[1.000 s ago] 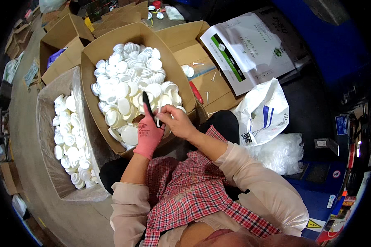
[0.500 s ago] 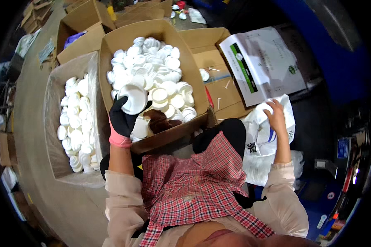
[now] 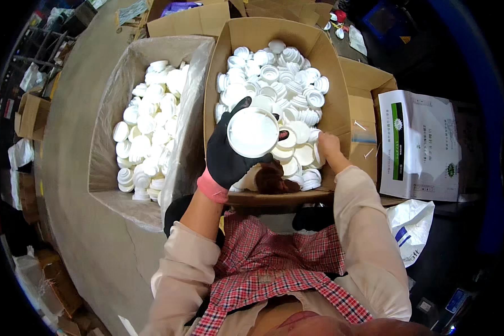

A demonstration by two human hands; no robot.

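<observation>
My left hand (image 3: 231,147), in a black glove with a pink cuff, is closed round a round white plastic lid (image 3: 253,133), its broad face turned up. Beneath it is a cardboard box (image 3: 224,61) heaped with similar white lids (image 3: 288,75). My bare right hand (image 3: 330,148) reaches in at the box's right side, fingers curled down against the lids there. What those fingers grip, if anything, is hidden. Close to my left hand, a crumpled dark brown piece (image 3: 271,179) lies on the lids at the near edge of the box.
Left of the box stands a plastic-lined box (image 3: 109,168) of more white lids. On the right lie an open carton (image 3: 364,101) with small white sticks, a printed white cardboard sheet (image 3: 420,148) and a white plastic bag (image 3: 411,227). Further cartons (image 3: 193,21) stand behind.
My right hand has left the white bag and come leftward into the box of lids. My left hand still holds a lid. The whole view has swung, shifting the boxes rightward.
</observation>
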